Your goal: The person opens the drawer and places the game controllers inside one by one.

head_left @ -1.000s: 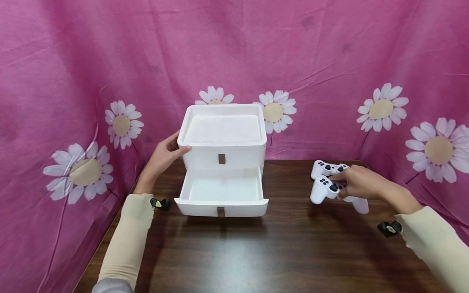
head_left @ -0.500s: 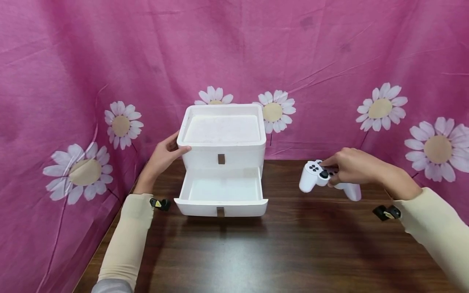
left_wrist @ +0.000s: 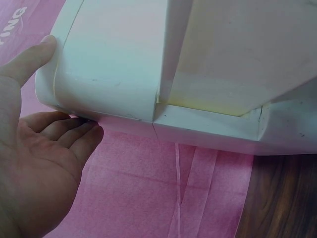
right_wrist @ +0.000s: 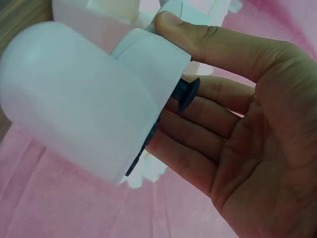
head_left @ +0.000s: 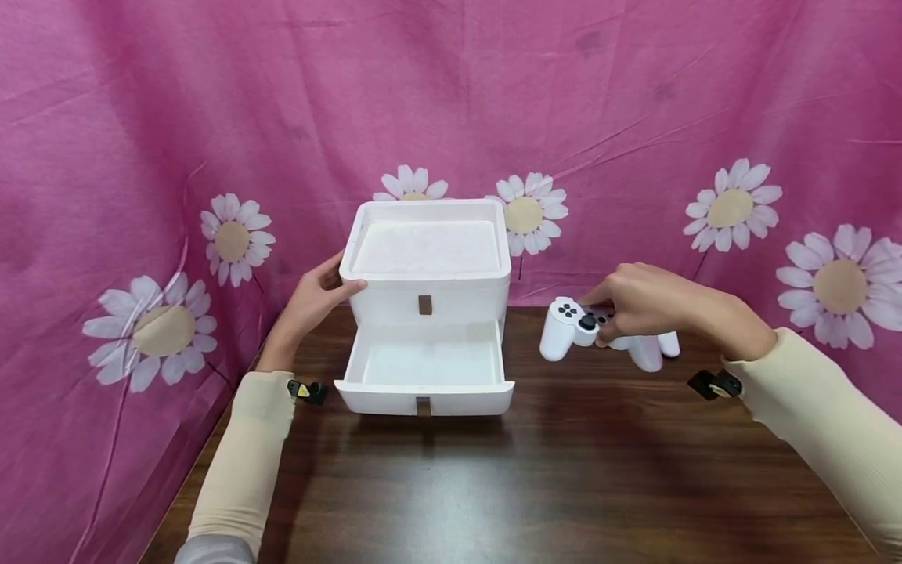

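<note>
A white two-drawer storage box (head_left: 430, 301) stands on the table, its lower drawer (head_left: 423, 399) pulled out and its upper drawer closed. At the box's left front corner, my left hand (head_left: 314, 304) grips the upper part, thumb on the front rim and fingers along the side; the left wrist view shows the fingertips bent against the box (left_wrist: 109, 64). My right hand (head_left: 648, 301) holds a white game controller (head_left: 558, 333) by its middle, above the table and right of the box. In the right wrist view, one handle of the controller (right_wrist: 74, 94) and a black thumbstick show.
A second white controller lies behind the held one; only a handle (head_left: 669, 343) shows past the right hand. Pink cloth (head_left: 599, 94) with daisies hangs around the back and sides of the brown wooden table (head_left: 451, 486). The open drawer juts toward the front.
My right hand has lifted the controller off the spot by the other one and carried it left toward the storage box. The left hand has stayed in place.
</note>
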`<move>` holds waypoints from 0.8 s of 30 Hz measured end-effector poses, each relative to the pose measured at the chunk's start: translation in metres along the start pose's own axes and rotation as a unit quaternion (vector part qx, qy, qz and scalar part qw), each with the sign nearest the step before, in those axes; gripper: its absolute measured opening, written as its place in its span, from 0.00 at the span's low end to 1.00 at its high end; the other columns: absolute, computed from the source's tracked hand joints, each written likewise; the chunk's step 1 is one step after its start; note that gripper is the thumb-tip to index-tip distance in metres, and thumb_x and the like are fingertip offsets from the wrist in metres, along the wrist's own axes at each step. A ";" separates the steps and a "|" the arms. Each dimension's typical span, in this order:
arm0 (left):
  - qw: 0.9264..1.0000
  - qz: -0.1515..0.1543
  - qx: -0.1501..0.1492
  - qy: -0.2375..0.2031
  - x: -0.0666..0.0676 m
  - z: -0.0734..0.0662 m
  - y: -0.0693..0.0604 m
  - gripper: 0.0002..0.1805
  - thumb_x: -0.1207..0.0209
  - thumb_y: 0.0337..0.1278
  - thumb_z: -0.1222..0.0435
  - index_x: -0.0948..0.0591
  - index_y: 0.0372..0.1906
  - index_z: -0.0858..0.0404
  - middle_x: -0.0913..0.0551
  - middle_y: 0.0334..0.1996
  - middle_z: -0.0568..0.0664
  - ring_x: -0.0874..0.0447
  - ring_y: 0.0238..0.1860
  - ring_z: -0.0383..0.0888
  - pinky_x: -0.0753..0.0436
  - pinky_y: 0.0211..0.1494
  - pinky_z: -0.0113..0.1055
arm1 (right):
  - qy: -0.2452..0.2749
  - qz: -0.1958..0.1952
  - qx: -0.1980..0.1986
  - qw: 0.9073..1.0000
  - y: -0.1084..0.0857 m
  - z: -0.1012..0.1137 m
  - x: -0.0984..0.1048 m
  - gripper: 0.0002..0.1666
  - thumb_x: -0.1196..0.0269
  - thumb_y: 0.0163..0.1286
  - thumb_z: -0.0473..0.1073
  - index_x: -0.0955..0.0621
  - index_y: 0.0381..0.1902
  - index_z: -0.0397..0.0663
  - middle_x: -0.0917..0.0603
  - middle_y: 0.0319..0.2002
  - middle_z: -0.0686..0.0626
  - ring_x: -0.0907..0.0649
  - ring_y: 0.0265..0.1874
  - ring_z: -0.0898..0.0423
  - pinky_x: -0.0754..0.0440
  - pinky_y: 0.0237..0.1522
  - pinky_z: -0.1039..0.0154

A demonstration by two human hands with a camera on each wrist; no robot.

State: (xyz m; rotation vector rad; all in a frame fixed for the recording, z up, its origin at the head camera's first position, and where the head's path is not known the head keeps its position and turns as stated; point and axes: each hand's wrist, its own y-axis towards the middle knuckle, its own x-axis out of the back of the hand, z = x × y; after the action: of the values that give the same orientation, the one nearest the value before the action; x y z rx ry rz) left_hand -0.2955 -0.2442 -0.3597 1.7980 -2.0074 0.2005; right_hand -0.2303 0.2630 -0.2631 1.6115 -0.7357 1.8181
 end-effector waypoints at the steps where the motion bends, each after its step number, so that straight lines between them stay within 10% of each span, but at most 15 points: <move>1: 1.000 0.000 0.000 0.000 0.000 0.001 0.000 0.46 0.29 0.68 0.51 0.38 0.85 0.49 0.28 0.78 0.56 0.25 0.73 0.54 0.17 0.55 0.26 | 0.000 0.001 0.004 1.000 0.003 0.003 0.002 0.15 0.17 0.49 0.49 0.14 0.29 0.69 0.31 0.17 0.65 0.34 0.18 0.68 0.38 0.23 0.67; 24: 1.000 0.001 -0.004 -0.005 0.001 0.000 0.000 0.46 0.30 0.69 0.52 0.39 0.85 0.49 0.28 0.79 0.55 0.25 0.74 0.53 0.18 0.55 0.24 | -0.018 0.025 0.118 0.993 0.081 0.069 0.014 0.16 0.17 0.48 0.46 0.17 0.24 0.58 0.33 0.17 0.60 0.34 0.20 0.62 0.35 0.26 0.63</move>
State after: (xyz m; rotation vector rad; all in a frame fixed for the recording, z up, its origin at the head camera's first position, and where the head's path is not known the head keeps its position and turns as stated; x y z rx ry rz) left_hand -0.2959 -0.2451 -0.3592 1.7953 -2.0144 0.1858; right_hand -0.2455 0.1584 -0.2425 1.7940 -0.5997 1.9778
